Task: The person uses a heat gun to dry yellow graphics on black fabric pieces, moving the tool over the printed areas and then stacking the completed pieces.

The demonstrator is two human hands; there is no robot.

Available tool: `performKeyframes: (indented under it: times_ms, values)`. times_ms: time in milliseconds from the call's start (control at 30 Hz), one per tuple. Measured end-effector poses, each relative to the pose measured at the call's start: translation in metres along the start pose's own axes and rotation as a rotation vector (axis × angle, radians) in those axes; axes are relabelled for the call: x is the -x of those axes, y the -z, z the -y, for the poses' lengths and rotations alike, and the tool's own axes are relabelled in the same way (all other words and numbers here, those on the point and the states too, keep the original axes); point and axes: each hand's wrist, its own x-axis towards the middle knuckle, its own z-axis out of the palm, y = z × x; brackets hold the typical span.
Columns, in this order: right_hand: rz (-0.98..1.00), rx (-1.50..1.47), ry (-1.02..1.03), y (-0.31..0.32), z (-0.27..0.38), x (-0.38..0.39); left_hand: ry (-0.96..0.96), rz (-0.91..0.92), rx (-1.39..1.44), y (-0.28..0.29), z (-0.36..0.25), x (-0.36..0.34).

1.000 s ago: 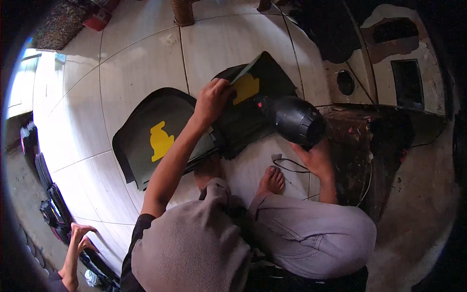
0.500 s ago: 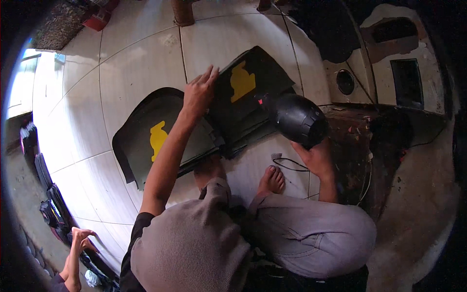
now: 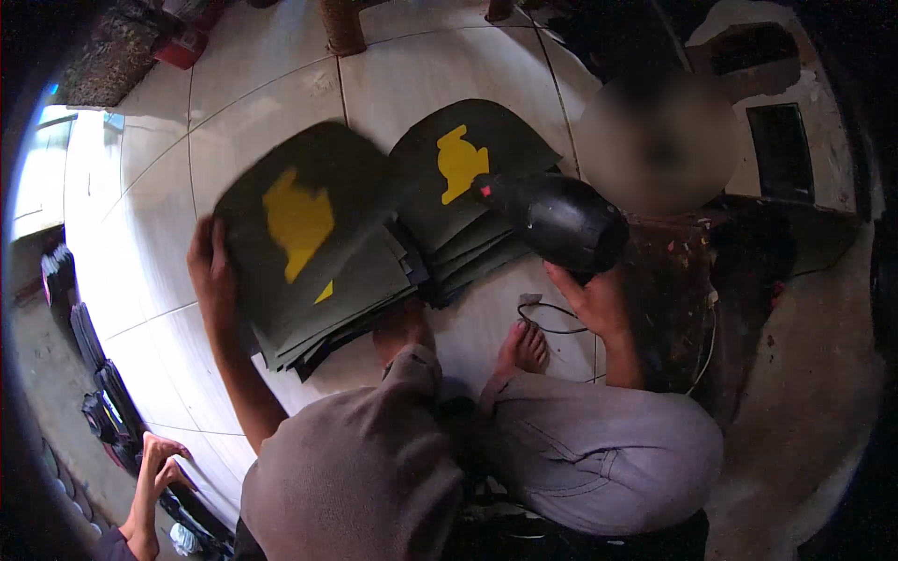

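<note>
My left hand (image 3: 213, 271) is closed on the left edge of a dark green sheet (image 3: 351, 173) with a yellow printed shape. The sheet is lifted at a tilt and smeared by motion. Below it lies a stack of similar sheets (image 3: 351, 313), a bit of yellow showing on top. My right hand (image 3: 594, 304) holds a rounded black bottle (image 3: 571, 224) from below; part of the grip is hidden behind it. Its red tip points left, over a second stack of dark green sheets (image 3: 510, 140), beside the yellow shape on the top one.
My bare foot (image 3: 527, 348) rests on the white tiled floor (image 3: 248, 103), near a thin looped cable (image 3: 559, 316). A worn wooden piece (image 3: 669, 252) stands at right. Dark items (image 3: 112, 383) line the left edge, near another person's feet (image 3: 161, 453). A wooden post (image 3: 343, 28) stands at the back.
My left hand has gone from the right stack to the left, and a sheet there is now raised in it. The black bottle has tipped slightly, its red tip shifting left.
</note>
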Motion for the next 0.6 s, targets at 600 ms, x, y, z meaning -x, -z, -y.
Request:
performKeyframes:
  times_ms: [600]
  values:
    - [-0.002, -0.022, -0.012, -0.010, 0.008, 0.000, -0.314, 0.294, -0.307, -0.216, 0.009, -0.015]
